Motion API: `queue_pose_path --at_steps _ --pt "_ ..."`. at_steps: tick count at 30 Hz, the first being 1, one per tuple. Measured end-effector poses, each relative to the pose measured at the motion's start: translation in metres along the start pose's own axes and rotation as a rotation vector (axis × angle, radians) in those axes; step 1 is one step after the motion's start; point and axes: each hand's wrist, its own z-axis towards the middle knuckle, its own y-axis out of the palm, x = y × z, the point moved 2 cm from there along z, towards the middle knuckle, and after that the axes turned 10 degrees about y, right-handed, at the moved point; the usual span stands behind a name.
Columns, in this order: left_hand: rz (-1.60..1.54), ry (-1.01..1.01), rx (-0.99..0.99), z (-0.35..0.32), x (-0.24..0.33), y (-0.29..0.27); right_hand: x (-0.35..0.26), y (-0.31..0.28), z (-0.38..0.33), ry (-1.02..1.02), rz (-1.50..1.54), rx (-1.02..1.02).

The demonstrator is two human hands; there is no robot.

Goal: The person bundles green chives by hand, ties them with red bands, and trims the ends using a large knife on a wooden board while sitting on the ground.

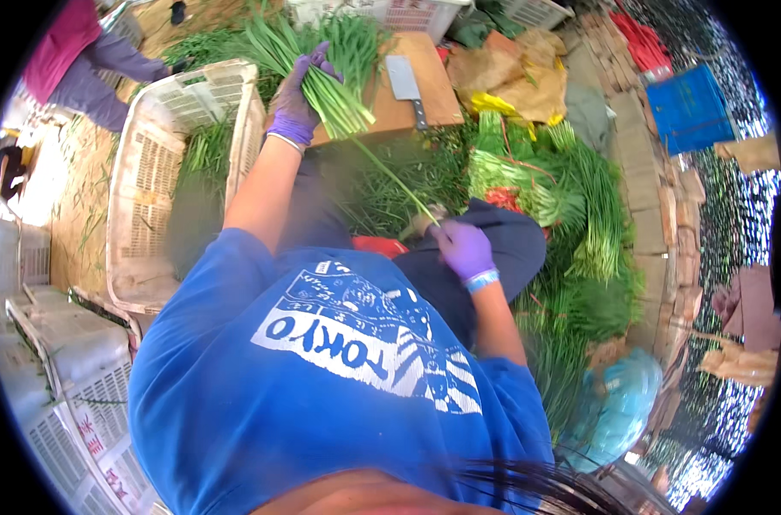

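My left hand, in a purple glove, is wrapped round a bunch of long green chives with pale cut ends. The leaves fan out away from me over a wooden board. Closer in, my right hand, gloved in purple too, pinches the end of one long green stalk. That stalk stretches from the bunch down to my right fingers. On the board, right of the bunch, lies a cleaver with a black handle, touched by neither hand.
A white plastic crate holding greens stands on my left, with more crates below it. Piles of tied greens lie to my right beside stacked bricks. A blue crate and another person are farther off.
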Motion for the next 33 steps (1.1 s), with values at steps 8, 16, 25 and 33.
queue_pose_path --at_steps 8,16,25,33 --pt "0.556 -0.007 0.108 -0.031 0.03 -0.002 0.044 -0.038 0.003 0.458 -0.451 -0.035" --pt "0.597 -0.119 -0.029 -0.046 0.018 0.03 -0.032 -0.056 0.041 -0.21 0.288 0.103" --pt "0.422 -0.492 -0.157 -0.059 -0.055 0.054 -0.097 0.028 0.055 -0.104 1.645 -0.687" --pt "0.506 -0.472 -0.392 -0.057 -0.051 0.011 -0.101 0.028 0.023 0.007 1.835 -0.821"
